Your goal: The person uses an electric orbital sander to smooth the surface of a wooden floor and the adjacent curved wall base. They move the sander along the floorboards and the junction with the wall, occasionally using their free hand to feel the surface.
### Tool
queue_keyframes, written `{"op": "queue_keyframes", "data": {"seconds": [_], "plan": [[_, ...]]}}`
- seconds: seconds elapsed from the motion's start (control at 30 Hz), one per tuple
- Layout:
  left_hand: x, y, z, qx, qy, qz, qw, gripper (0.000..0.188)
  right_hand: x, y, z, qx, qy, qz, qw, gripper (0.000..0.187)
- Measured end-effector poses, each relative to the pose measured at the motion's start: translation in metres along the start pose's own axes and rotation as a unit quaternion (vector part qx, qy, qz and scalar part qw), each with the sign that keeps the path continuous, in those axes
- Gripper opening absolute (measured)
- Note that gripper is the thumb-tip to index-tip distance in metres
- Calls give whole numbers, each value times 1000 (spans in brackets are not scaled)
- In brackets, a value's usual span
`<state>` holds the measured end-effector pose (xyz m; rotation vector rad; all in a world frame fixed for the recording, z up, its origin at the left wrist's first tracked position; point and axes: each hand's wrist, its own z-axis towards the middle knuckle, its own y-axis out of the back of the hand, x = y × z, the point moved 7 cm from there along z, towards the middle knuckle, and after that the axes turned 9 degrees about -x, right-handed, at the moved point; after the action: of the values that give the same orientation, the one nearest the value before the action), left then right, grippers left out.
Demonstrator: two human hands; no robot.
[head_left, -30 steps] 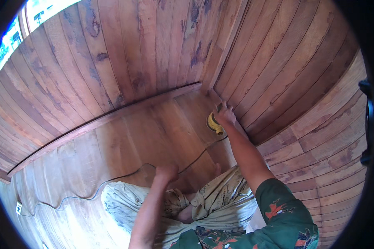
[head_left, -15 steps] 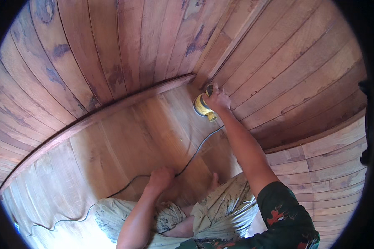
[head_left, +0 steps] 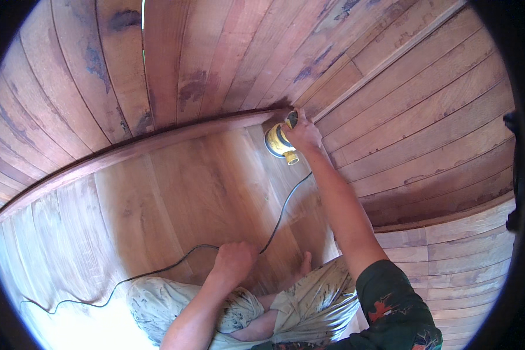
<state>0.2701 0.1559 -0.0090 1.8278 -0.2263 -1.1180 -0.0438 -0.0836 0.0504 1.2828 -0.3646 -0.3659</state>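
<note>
My right hand (head_left: 304,133) is wrapped round the top of a yellow and black sander (head_left: 279,142) at the far end of the wooden floor, close to the corner where two plank walls meet. The sander's round pad rests on the boards, and its short yellow outlet points back toward me. My left hand (head_left: 237,259) is closed in front of my knees. A dark power cord (head_left: 188,252) runs into one side of this fist and comes out at the other, leading up toward the sander. The fingers underneath are hidden.
Curved plank walls with dark stains rise on the far side (head_left: 198,64) and on the right (head_left: 426,134). A raised wooden trim strip (head_left: 157,140) borders the floor (head_left: 186,192). My crossed legs in stained trousers (head_left: 186,303) and a bare foot (head_left: 305,263) are near. Slack cord trails left.
The view has shifted a little. The sander, still in my right hand, has moved left relative to the end of the trim strip. My left hand keeps its closed shape on the cord.
</note>
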Motion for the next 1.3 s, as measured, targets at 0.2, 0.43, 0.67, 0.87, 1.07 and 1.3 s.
{"op": "queue_keyframes", "data": {"seconds": [0.2, 0.43, 0.67, 0.87, 1.07, 1.3], "plan": [[1, 20, -11, -3, 18, 15, 1000, 17, 30, -7, 0, -13, 23, 5, 1000, 87], [-1, 28, -22, -26, 13, 11, 1000, 19, 55, -10, -5, -12, 23, 26, 999, 77], [0, 32, -27, -24, 7, 14, 1000, 21, 83, -5, -18, -11, 39, 27, 999, 80], [-2, 36, -29, -11, 25, 12, 1000, 21, 97, -2, -24, 4, 45, 32, 998, 81], [-3, 39, -32, -23, 6, 13, 1000, 20, 113, -4, -35, -10, 65, 55, 996, 79], [-2, 39, -35, -19, 8, -22, 1000, 19, 129, 4, -48, -9, 68, 55, 996, 80]]}}
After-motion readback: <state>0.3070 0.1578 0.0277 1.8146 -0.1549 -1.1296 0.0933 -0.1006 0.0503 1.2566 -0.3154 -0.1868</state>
